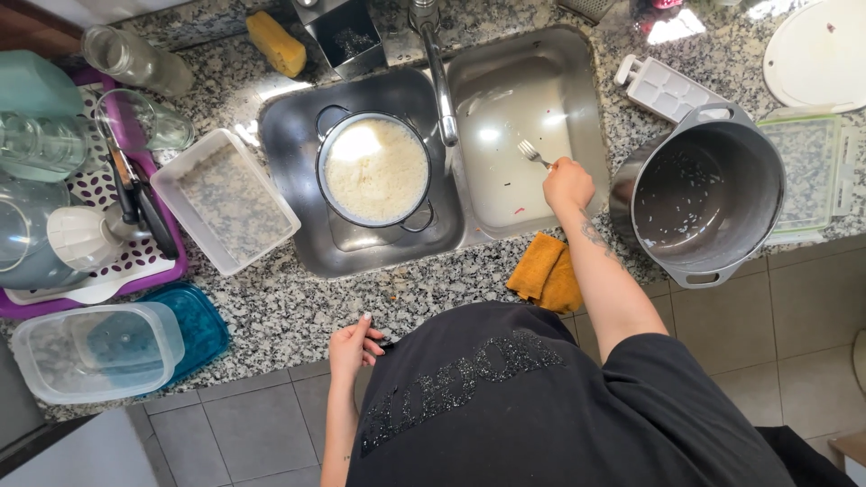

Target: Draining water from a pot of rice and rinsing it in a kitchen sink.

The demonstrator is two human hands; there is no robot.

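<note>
Right now the right hand (567, 185) is closed around the handle of a fork (533, 153), holding it over the right basin of the sink (577, 99), tines pointing up and away toward the tap (440, 90). The left hand (350, 347) hangs low by the counter edge, fingers curled loosely against the black shirt (532, 397); it grips nothing that shows.

In the left basin sits a colander (375, 171), heaped with white rice that fills it nearly to the rim. On the counter just right of the sink lies a big grey pot (708, 198), tipped on its side with its mouth facing the camera; only scattered grains cling to its inside. Judging by this, the rice is already out of the pot and draining, and the fork has likely served to scrape it out. What looks left: the pot is not yet washed, the right basin carries a few specks, and the rice is not yet moved from the colander.

An orange cloth (546, 271) lies folded on the counter edge between sink and person. To the left stand a clear tub (225, 198), a purple rack (135, 261) with glasses, and a lidded box (95, 347).
</note>
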